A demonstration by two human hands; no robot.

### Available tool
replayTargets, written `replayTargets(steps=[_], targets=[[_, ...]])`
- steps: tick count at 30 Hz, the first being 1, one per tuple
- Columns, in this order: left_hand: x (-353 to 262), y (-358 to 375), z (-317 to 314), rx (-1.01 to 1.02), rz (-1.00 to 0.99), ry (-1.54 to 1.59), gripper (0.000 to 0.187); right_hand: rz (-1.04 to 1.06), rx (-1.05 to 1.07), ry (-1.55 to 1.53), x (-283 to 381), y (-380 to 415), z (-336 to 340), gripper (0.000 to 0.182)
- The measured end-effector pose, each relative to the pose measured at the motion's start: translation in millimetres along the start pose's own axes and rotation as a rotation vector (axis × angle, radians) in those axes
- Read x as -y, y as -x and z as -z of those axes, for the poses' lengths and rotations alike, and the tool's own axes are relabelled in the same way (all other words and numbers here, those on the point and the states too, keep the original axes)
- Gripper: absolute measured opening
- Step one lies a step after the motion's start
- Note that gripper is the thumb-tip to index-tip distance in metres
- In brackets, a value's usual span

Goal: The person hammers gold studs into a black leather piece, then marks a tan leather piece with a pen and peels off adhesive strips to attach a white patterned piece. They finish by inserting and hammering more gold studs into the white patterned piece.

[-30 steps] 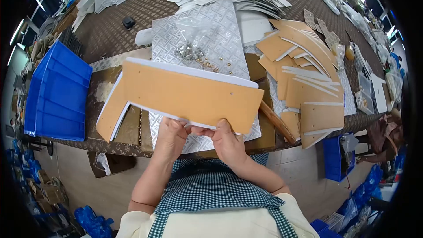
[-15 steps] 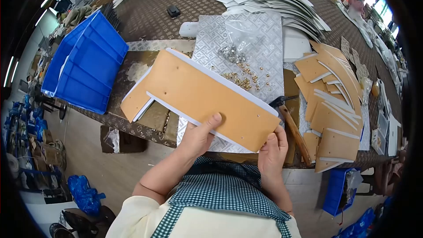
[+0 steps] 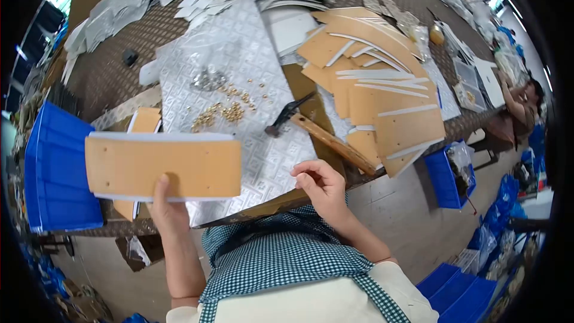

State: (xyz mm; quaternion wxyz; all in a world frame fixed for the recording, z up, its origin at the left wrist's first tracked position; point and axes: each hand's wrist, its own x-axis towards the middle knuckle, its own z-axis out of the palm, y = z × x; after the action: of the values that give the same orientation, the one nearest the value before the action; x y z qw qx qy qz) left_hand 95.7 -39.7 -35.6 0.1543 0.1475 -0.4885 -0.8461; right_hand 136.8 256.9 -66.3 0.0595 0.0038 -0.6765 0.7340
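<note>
The right hand (image 3: 327, 194) was half curled near a patterned sheet (image 3: 263, 170); whether it pinched anything small could not be told. The left hand (image 3: 170, 215) gripped the near edge of a tan panel (image 3: 134, 164), held partly over that sheet. Beyond lay a hammer (image 3: 326, 136), then gold studs (image 3: 232, 113) and silver bits (image 3: 208, 79).

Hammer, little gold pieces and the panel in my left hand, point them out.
Hammer (image 3: 327, 140), head view: on the wooden handle.
Gold pieces (image 3: 232, 113), head view: on the thickest cluster.
Held panel (image 3: 164, 160), head view: middle of its tan face.
</note>
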Motion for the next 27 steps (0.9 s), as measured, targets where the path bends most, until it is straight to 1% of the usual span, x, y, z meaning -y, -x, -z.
replayTargets(steps=[1,3,5,8,10,12,14,16,18,20,22,25,27], targets=[[0,0,5,0.034,0.000,-0.024,0.046,0.000,-0.045,0.005,-3,1,7,0.011],[10,-1,21,0.027,0.052,0.002,0.047,0.036,-0.098,0.077,-6,4,22,0.009],[17,0,26,0.032,0.063,-0.046,0.048,0.060,-0.156,0.096,-1,5,37,0.008],[25,2,22,0.128,0.087,-0.083,0.051,0.081,-0.246,0.156,14,2,71,0.005],[29,5,13,0.160,0.094,-0.110,0.053,0.249,-0.382,0.382,27,-10,112,0.005],[30,5,8,0.181,0.106,-0.118,0.053,0.256,-0.577,0.315,30,-32,164,0.012],[33,4,5,0.212,0.103,-0.118,0.051,0.315,-0.721,0.501,26,-60,228,0.011],[36,3,3,0.260,0.089,-0.114,0.047,0.270,-0.795,0.814,19,-82,288,0.013],[34,13,-11,0.240,0.073,-0.128,0.048,0.305,-0.902,1.225,-7,-97,352,0.017],[33,20,-17,0.235,0.072,-0.148,0.050,0.113,-1.021,1.303,-14,-110,394,0.021],[35,24,-15,0.223,0.065,-0.150,0.052,-0.086,-1.114,1.333,-6,-120,409,0.024],[35,29,-22,0.219,0.066,-0.172,0.056,-0.426,-1.022,1.268,10,-129,412,0.027],[36,36,-29,0.223,0.055,-0.190,0.059,-0.464,-1.038,1.270,8,-137,420,0.024]])
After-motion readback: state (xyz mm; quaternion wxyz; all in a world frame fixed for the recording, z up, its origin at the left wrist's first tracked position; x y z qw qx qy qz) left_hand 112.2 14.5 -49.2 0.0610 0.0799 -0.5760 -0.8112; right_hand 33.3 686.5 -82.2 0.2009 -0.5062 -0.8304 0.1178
